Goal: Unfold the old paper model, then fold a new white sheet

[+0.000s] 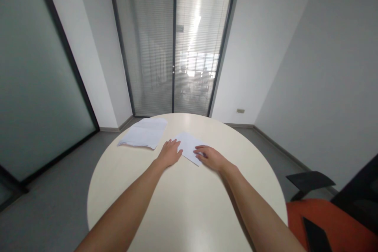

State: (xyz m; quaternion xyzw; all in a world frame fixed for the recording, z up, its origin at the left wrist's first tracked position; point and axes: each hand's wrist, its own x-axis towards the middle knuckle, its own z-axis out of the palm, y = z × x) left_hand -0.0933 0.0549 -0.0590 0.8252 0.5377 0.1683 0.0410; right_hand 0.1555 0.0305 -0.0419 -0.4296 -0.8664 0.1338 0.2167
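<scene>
A small white sheet of paper, which looks folded, lies flat on the round table between my hands. My left hand rests at its left edge, fingers stretched out and the thumb touching the near side. At the right edge, my right hand lies with its fingertips on the paper, fingers extended and slightly bent. Neither hand grips anything. Farther left on the table is a stack of larger white paper sheets, apart from both hands.
The cream round table has a curved edge on all sides. To the right stands an orange-seated chair with black armrests close to the table. Beyond the far edge is a glass door with blinds, between white walls.
</scene>
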